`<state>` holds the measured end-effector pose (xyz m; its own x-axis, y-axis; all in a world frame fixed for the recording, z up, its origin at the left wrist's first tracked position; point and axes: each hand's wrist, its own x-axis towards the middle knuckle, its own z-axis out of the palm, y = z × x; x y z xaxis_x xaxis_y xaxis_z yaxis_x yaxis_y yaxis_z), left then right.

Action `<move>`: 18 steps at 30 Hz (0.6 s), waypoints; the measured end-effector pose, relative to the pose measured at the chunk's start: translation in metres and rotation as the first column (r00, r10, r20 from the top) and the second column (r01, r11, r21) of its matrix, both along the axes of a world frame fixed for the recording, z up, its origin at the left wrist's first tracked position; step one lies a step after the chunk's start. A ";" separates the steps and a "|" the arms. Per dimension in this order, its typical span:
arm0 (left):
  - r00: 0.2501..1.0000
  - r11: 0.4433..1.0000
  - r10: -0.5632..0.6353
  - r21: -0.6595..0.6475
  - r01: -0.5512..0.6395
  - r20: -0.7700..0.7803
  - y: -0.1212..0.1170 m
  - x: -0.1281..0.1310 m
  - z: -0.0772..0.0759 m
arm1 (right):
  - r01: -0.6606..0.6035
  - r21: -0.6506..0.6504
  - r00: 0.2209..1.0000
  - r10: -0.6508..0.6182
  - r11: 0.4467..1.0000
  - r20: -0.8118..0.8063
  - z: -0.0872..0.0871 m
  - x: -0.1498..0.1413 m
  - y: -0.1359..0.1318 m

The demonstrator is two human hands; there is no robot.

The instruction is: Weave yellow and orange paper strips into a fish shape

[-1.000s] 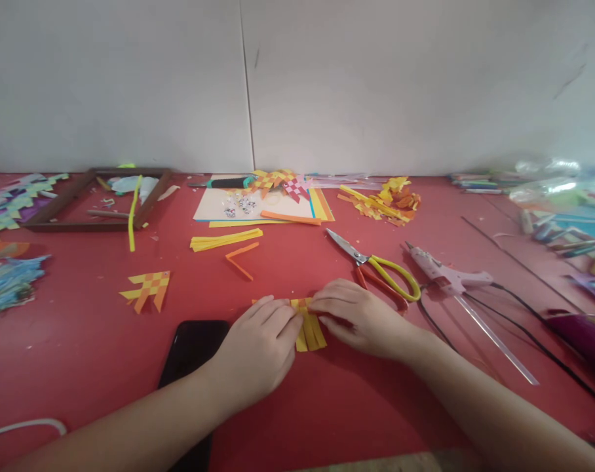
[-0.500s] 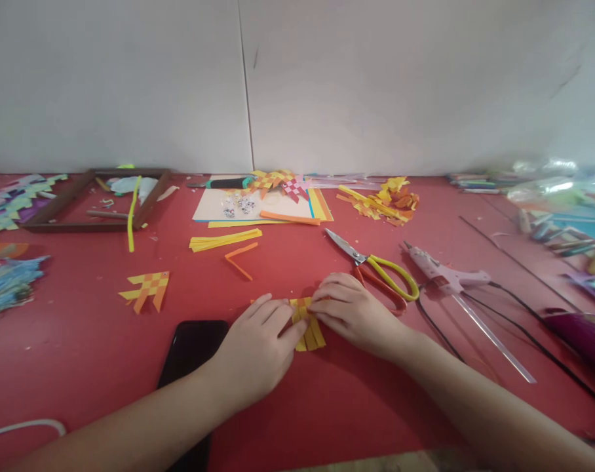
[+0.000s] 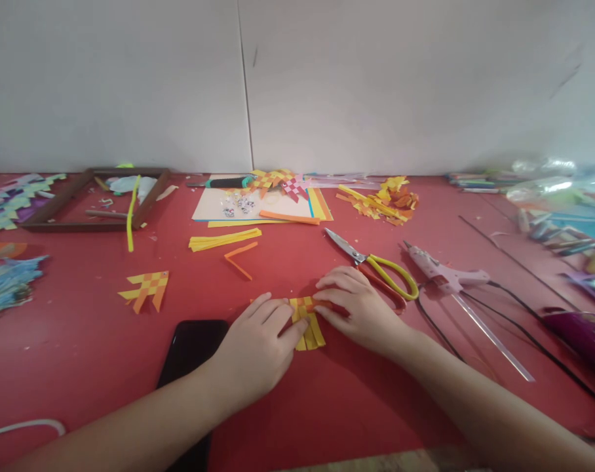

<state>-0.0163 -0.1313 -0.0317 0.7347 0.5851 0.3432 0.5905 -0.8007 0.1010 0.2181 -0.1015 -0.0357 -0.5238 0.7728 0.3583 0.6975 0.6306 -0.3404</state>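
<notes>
Yellow and orange paper strips (image 3: 311, 333), partly woven into a checkered band, lie flat on the red table between my hands. My left hand (image 3: 263, 344) presses on the weave's left side, its thumb across the yellow strips and its fingers closed over the far edge. At the right edge, my right hand (image 3: 354, 308) pinches the end of an orange strip (image 3: 323, 303) with thumb and fingertips. The yellow tails fan out toward me. Some of the weave is hidden under my left fingers. Left of it lies a finished woven paper fish (image 3: 150, 288).
A black phone (image 3: 192, 347) lies under my left forearm. Scissors (image 3: 371, 262) and a pink glue gun (image 3: 445, 272) with a cord are to the right. Beyond are yellow strips (image 3: 225, 240), a folded orange strip (image 3: 233, 253), paper scraps (image 3: 390, 200) and a brown frame (image 3: 81, 227).
My right hand has shifted slightly up and right, its fingers loosening from the weave and uncovering more of the orange strip's end. My left hand stays on the strips, its thumb a little further right.
</notes>
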 end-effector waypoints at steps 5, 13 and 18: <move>1.000 1.000 0.000 -0.010 -0.001 -0.014 0.000 0.000 0.000 | 0.011 -0.009 1.000 -0.012 1.000 -0.022 0.000 0.001 0.002; 1.000 1.000 0.006 -0.008 -0.006 -0.027 0.000 0.000 0.000 | 0.062 -0.036 0.995 -0.065 0.997 -0.073 -0.003 -0.001 0.002; 1.000 1.000 -0.008 0.017 0.008 -0.025 0.001 0.000 0.000 | 0.098 -0.048 0.993 -0.100 0.994 -0.059 -0.005 -0.005 0.002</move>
